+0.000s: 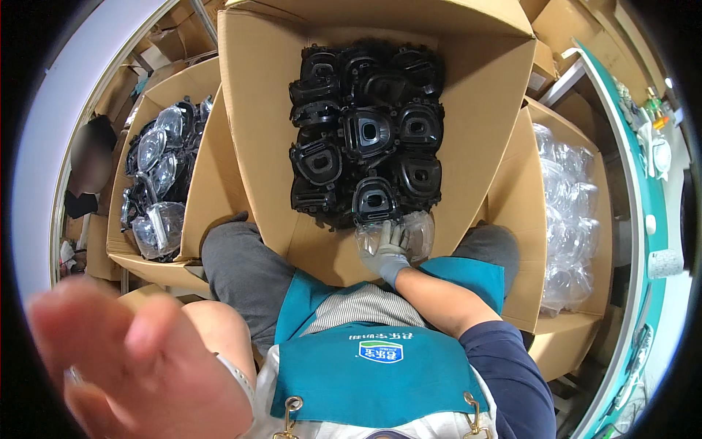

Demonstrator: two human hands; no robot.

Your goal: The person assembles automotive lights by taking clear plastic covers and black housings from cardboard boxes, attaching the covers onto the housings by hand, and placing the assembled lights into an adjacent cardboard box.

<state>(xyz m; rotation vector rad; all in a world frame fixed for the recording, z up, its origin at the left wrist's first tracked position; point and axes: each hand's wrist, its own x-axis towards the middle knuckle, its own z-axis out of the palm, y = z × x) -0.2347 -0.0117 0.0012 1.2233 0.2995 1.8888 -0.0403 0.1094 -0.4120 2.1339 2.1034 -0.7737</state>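
A large cardboard box (pixel 245 132) stands open in front of me, stacked with several black plastic housings (pixel 369 132) that have a square opening in the middle. At its near end, my right hand (pixel 390 256), in a grey-white glove, grips a clear plastic shell (pixel 419 235). The shell lies against the nearest black housing (pixel 374 200); whether they are joined I cannot make out. Bare and out of focus, my left hand (pixel 139 351) is raised close to the camera at the lower left. Its fingers are apart, and nothing shows in them.
To the left, another cardboard box (pixel 208 175) holds black parts with clear shells (pixel 162 223). A box of clear plastic shells (pixel 570 212) stands at the right. Beyond it runs a green-topped bench (pixel 629 168) with small items. A person (pixel 91 164) is at the far left.
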